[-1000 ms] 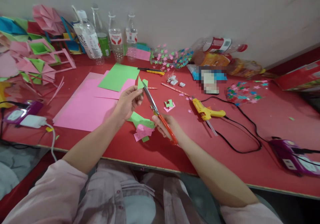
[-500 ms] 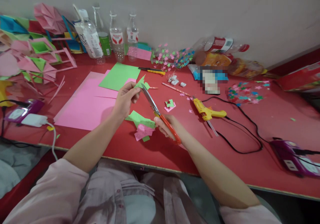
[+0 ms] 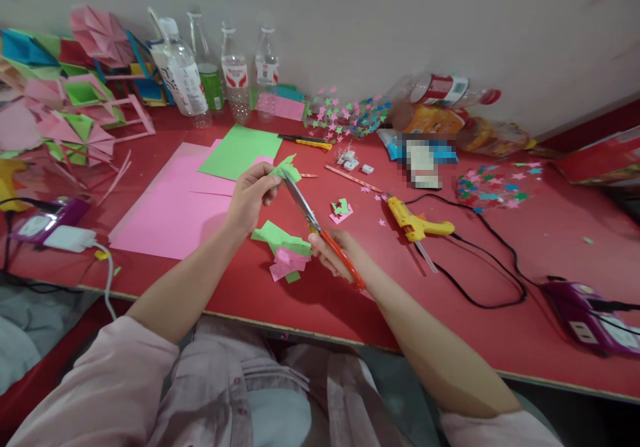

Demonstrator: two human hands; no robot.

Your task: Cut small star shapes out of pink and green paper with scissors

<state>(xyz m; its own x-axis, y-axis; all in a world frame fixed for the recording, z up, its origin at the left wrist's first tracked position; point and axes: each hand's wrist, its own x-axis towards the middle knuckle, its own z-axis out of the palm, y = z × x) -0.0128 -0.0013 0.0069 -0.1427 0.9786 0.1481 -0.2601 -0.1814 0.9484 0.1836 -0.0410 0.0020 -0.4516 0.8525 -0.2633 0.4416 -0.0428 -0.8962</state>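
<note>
My left hand [image 3: 253, 190] pinches a small cut piece of green paper [image 3: 288, 167] between thumb and fingers, above the table. In my right hand [image 3: 330, 254] are scissors [image 3: 340, 258] with red-orange handles, their metal blades pointing up and left so that the tips meet the green piece. The blades look nearly closed. Below the hands lie green paper scraps [image 3: 277, 236] and pink paper scraps [image 3: 290, 260]. Behind my left hand, a green paper sheet [image 3: 240, 150] rests over large pink sheets [image 3: 165, 210].
A yellow glue gun [image 3: 415, 222] with a black cord lies to the right, near purple power strips. A yellow utility knife [image 3: 313, 143], pencil [image 3: 353, 178] and paper stars are behind. Plastic bottles [image 3: 235, 77] line the wall; folded paper models [image 3: 80, 107] crowd the left.
The green piece has turned slightly at the scissor tips, and the blades have come a little closer together. Both hands stay in nearly the same place.
</note>
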